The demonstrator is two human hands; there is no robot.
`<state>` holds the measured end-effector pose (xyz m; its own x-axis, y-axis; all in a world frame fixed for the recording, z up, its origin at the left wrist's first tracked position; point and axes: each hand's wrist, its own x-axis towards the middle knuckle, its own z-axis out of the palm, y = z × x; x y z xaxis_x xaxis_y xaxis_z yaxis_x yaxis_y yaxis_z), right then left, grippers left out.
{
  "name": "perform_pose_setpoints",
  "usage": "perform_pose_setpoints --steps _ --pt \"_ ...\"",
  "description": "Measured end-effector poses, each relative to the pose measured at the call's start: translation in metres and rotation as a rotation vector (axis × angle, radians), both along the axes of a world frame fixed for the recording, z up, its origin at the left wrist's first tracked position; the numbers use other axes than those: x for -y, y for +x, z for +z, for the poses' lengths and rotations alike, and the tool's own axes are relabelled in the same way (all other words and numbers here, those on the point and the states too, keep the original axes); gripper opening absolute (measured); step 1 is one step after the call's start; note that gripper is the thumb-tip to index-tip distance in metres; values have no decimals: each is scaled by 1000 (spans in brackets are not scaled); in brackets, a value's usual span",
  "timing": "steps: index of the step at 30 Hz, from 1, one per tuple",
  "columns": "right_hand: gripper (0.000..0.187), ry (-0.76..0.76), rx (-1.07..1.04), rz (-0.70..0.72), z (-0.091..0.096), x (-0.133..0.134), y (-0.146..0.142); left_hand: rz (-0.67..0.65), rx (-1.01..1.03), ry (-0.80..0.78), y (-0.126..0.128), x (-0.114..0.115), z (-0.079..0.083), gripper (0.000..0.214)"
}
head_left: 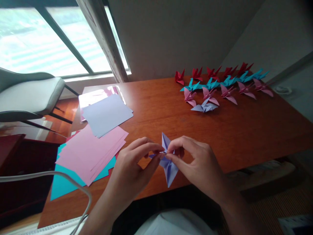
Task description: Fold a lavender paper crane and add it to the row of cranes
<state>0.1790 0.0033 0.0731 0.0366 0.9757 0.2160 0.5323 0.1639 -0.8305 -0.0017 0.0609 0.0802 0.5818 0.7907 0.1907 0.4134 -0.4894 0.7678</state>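
Between my two hands is a lavender origami crane (170, 170), its wings spread toward and away from me. My left hand (137, 160) pinches it from the left with thumb and forefinger, where a narrow point sticks out. From the other side my right hand (192, 158) pinches it close to the middle, and the fingertips of both hands nearly meet there. The fingers hide the centre of the fold. It is held above the front part of the wooden table (156, 107).
Rows of finished paper cranes stand at the back right: red (179, 77), blue (211, 84), pink (228, 93) and one lavender crane (204, 107). Left lie lavender sheets (107, 114), pink sheets (90, 153) and blue paper (65, 182). A white cable (83, 187) curves at the lower left, near a chair (29, 94).
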Motion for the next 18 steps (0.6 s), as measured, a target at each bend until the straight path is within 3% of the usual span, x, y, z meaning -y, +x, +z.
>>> perform_pose_setpoints --steps 18 --pt "13 18 19 26 1 6 -1 -12 86 -36 0 7 -1 13"
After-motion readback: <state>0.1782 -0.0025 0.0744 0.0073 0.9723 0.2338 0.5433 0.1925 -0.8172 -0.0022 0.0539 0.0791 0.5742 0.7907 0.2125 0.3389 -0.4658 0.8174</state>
